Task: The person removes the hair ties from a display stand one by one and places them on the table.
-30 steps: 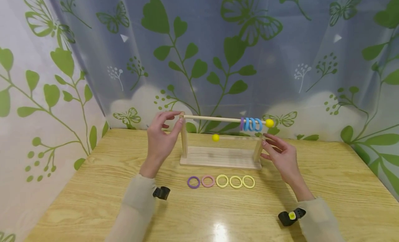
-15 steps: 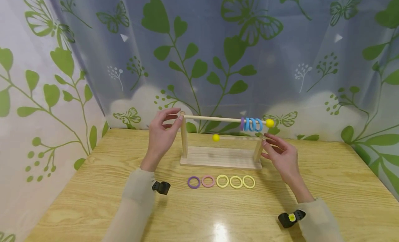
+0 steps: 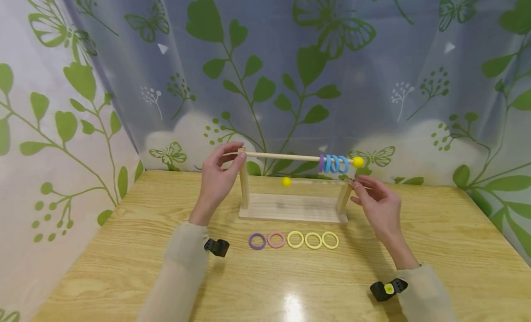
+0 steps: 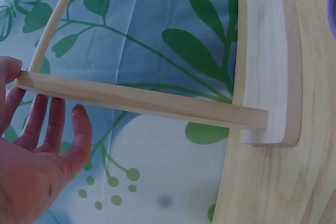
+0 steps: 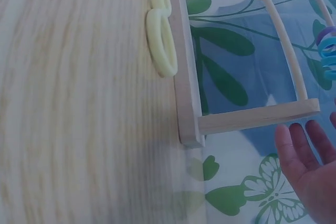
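Observation:
A wooden stand (image 3: 294, 209) has a tall left post and a shorter right post. Its upper rod (image 3: 286, 156) carries a purple ring (image 3: 321, 163) and several blue rings (image 3: 335, 164), with a yellow ball (image 3: 358, 162) at the right end. A lower rod, topped by another yellow ball (image 3: 286, 181), reaches left from the short post (image 3: 344, 197). My left hand (image 3: 220, 176) pinches the top of the tall post (image 4: 142, 98) between thumb and fingers. Beside the short post's top is my right hand (image 3: 379, 206), fingers loosely bent; in the right wrist view, its visible fingertips (image 5: 282, 132) look just off the wood.
In front of the stand, a purple ring (image 3: 257, 241), a pink ring (image 3: 276, 240) and three yellow rings (image 3: 313, 241) lie in a row on the wooden table (image 3: 249, 285). A leaf-patterned curtain (image 3: 265, 82) hangs behind.
My right hand has shifted slightly right, away from the short post. My left hand has moved a little to the right at the tall post's top. Stand and rings stay put.

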### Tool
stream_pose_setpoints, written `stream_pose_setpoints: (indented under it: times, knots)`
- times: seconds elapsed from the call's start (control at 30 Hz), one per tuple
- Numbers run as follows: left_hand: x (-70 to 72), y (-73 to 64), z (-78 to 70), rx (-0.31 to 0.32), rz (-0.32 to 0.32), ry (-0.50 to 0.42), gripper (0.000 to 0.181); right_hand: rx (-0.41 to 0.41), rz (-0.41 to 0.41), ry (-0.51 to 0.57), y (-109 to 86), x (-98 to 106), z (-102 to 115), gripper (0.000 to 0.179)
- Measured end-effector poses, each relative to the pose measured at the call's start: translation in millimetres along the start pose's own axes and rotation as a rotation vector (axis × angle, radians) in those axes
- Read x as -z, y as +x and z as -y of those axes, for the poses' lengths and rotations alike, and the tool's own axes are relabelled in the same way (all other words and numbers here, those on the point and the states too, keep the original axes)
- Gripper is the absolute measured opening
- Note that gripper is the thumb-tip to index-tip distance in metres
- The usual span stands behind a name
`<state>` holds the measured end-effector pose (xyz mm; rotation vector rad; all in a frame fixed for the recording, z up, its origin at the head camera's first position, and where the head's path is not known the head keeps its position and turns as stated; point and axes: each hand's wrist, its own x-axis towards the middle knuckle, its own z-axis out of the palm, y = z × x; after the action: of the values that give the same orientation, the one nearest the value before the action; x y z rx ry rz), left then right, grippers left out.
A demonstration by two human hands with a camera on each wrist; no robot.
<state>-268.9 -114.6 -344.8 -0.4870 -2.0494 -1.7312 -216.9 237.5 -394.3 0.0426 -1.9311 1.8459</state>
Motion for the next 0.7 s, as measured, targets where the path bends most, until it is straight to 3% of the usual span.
stream_pose_setpoints:
  times: [0.17, 0.4, 0.7]
  knots:
    - [-2.4, -0.7, 3.3, -0.021, -0.016, -0.034, 0.027, 0.068, -0.017, -0.018, -1.0, -2, 5, 0.025]
    - [-4.5, -1.1, 6.3, -0.03, -0.043, -0.049, 0.026, 0.213, -0.057, -0.196, -2.3, -5, 11, 0.02]
    - [-4.6, -1.1, 7.1, -0.014, -0.041, -0.055, 0.03, 0.243, -0.086, -0.223, -1.7, -10, 14, 0.019]
